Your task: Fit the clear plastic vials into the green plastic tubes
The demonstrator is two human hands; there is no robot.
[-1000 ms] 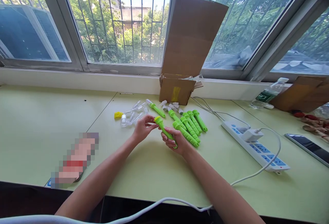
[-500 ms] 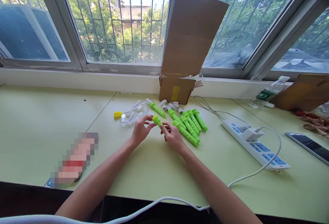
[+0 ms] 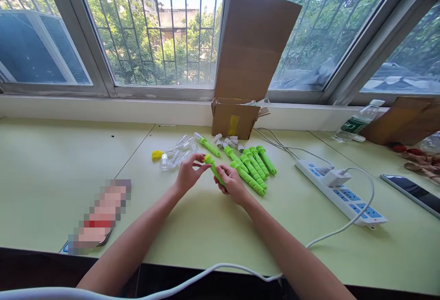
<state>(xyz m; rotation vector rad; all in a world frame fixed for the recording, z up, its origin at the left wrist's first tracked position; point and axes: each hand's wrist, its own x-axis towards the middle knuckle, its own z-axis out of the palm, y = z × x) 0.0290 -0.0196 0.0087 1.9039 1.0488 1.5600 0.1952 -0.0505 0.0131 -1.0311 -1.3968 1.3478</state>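
Both hands hold one green plastic tube (image 3: 213,168), tilted, its wider end up and to the left. A yellow ring (image 3: 207,158) shows at that wider end, where the thumb and fingers of my left hand (image 3: 188,172) pinch it. My right hand (image 3: 232,184) is closed round the lower part of the tube and hides some of it. Several similar green tubes (image 3: 252,171) lie just to the right. Clear plastic pieces (image 3: 178,151), a yellow piece (image 3: 157,154) and small white parts (image 3: 228,141) lie behind my hands. One green tube with a clear top (image 3: 206,145) rests among them.
An open cardboard box (image 3: 237,119) stands against the window sill. To the right are a white power strip (image 3: 340,194) with cables, a phone (image 3: 412,194) and a water bottle (image 3: 357,123). A blurred-out object (image 3: 103,215) lies at left. A white cable (image 3: 237,268) crosses the table's front edge.
My right hand has shifted its grip down along the tube, so more of the green body shows between my hands. My left hand stays at the yellow end.
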